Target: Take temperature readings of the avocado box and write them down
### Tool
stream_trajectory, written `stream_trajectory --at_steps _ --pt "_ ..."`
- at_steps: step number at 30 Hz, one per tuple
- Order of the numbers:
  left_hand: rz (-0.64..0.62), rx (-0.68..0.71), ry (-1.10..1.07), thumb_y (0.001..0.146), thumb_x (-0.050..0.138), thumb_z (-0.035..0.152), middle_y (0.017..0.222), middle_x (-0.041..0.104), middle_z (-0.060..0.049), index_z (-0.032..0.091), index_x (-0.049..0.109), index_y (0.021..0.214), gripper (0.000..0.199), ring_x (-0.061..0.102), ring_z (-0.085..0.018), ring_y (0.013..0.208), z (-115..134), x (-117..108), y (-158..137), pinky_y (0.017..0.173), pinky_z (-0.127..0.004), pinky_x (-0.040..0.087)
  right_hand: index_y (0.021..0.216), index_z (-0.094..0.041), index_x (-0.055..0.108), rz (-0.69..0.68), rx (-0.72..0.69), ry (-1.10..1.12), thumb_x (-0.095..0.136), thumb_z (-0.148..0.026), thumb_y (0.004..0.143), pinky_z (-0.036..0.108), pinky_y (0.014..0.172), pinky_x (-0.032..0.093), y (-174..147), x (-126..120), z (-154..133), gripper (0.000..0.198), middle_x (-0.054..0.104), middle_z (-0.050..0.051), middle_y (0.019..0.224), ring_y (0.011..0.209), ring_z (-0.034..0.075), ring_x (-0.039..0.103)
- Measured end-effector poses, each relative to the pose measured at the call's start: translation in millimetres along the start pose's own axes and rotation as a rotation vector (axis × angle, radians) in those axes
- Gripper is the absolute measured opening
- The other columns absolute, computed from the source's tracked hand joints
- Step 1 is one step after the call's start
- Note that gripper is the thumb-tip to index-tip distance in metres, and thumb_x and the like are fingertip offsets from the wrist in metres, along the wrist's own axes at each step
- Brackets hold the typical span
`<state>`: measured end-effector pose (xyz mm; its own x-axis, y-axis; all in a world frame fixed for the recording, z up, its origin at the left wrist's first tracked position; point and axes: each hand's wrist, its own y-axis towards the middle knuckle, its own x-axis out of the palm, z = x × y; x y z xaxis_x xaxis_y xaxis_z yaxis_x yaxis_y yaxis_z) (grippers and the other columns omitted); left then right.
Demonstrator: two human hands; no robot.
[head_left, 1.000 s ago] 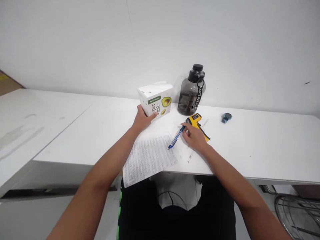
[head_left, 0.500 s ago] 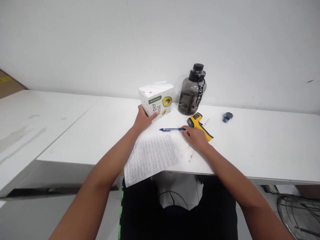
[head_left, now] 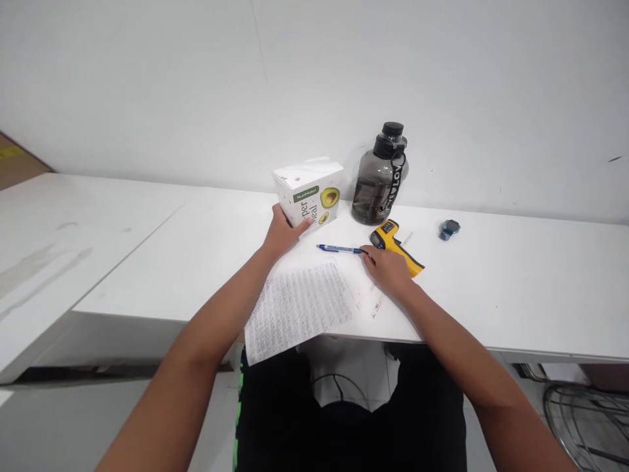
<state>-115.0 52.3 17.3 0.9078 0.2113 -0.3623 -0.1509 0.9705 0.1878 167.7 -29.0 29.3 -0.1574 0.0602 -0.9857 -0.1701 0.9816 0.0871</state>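
My left hand [head_left: 285,231] grips the lower left corner of a white box [head_left: 307,196] with avocado pictures, its thumb across the front. The box stands slightly tilted near the wall. Between the fingertips of my right hand [head_left: 386,265] is the end of a blue pen [head_left: 339,249], its tip pointing left. A yellow and black infrared thermometer [head_left: 400,249] lies just behind my right hand. In front of the box, a sheet of handwritten paper [head_left: 299,308] hangs partly over the table's front edge.
A large grey water bottle [head_left: 373,183] with a black lid stands by the wall, right of the box. Farther right lies a small blue watch-like object [head_left: 449,229]. The white table [head_left: 531,282] runs along the wall. A wire rack [head_left: 590,419] sits below at the right.
The pen's tip has lifted a little and shifted slightly right with my right hand. My left hand keeps its hold on the box. The whole view has shifted slightly.
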Motion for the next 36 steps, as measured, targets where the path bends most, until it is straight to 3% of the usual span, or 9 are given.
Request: stream_trajectory --at_steps 36 --pt "0.009 0.009 -0.010 0.076 0.088 0.050 0.142 0.062 -0.014 0.028 0.037 0.124 0.073 0.064 -0.037 0.135 -3.2 0.7 2.1 0.106 -0.054 0.059 0.138 -0.031 0.075 -0.033 -0.024 0.042 0.050 -0.034 0.110 0.029 0.074 0.050 -2.1 -6.8 -1.8 0.037 0.084 0.006 0.118 0.101 0.024 0.078"
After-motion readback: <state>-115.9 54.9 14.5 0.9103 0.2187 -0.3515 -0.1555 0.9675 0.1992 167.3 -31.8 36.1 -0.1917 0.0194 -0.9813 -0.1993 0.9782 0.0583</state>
